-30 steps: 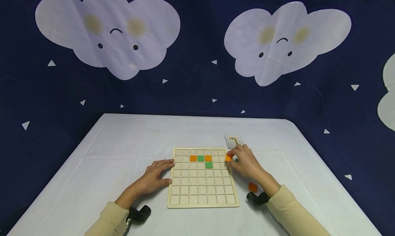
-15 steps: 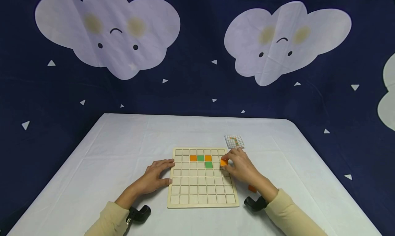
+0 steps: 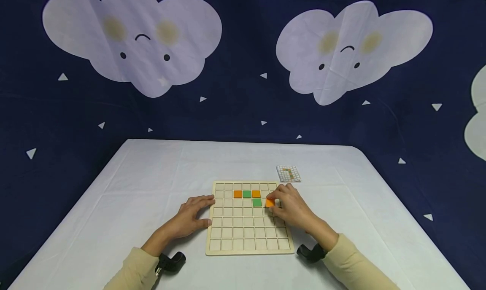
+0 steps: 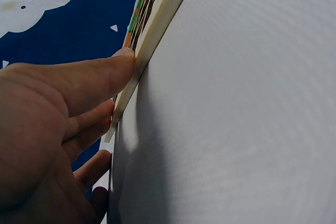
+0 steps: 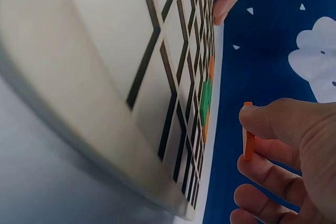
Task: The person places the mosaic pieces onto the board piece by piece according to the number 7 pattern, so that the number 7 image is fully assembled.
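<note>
A pale wooden grid board (image 3: 243,222) lies on the white table. Set in its upper cells are an orange tile (image 3: 237,194), a green tile (image 3: 247,194) and another orange tile (image 3: 256,194) in one row, with a second green tile (image 3: 257,202) just below the right end. My right hand (image 3: 291,206) pinches a loose orange tile (image 5: 249,135) between thumb and finger, above the board's right part. At the board's left edge my left hand (image 3: 188,217) rests with fingers extended, thumb and fingertips touching the rim (image 4: 152,38).
A small printed card (image 3: 288,173) with a coloured grid pattern lies behind the board's right corner. Black wrist devices (image 3: 171,262) sit on both wrists. A dark blue backdrop (image 3: 243,113) with clouds stands behind the table (image 3: 171,167).
My right hand has carried the orange tile leftward and slightly nearer, from the board's right edge to over its cells. The loose tiles on the right are now hidden. The left hand stays put.
</note>
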Motion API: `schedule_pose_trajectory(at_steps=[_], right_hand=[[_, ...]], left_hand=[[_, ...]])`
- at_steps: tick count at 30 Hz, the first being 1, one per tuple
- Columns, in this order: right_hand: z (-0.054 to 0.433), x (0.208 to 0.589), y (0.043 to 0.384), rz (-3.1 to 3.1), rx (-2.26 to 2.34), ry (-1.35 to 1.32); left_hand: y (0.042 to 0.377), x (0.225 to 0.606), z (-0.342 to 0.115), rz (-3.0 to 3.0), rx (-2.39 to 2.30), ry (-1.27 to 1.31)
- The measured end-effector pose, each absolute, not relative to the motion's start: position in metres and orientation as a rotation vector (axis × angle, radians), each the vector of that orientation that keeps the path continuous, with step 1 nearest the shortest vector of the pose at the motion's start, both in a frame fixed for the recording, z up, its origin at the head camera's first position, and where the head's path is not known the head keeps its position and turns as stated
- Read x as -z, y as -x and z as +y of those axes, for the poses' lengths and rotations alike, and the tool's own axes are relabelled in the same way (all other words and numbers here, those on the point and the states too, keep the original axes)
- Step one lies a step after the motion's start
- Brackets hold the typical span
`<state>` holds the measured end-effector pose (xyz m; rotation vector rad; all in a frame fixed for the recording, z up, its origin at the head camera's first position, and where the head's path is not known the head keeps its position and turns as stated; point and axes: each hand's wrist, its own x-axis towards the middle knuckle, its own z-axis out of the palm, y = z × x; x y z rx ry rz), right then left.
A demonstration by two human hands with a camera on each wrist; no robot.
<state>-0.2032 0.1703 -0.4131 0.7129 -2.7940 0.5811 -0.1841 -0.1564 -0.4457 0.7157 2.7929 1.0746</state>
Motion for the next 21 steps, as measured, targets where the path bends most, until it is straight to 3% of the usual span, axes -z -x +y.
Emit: schedule_pose_trajectory(at_steps=[21], right_hand=[[0.151, 0.417, 0.199, -2.803, -0.531, -0.818]], left_hand=[[0.183, 0.444, -0.157, 2.796, -1.069, -0.733]])
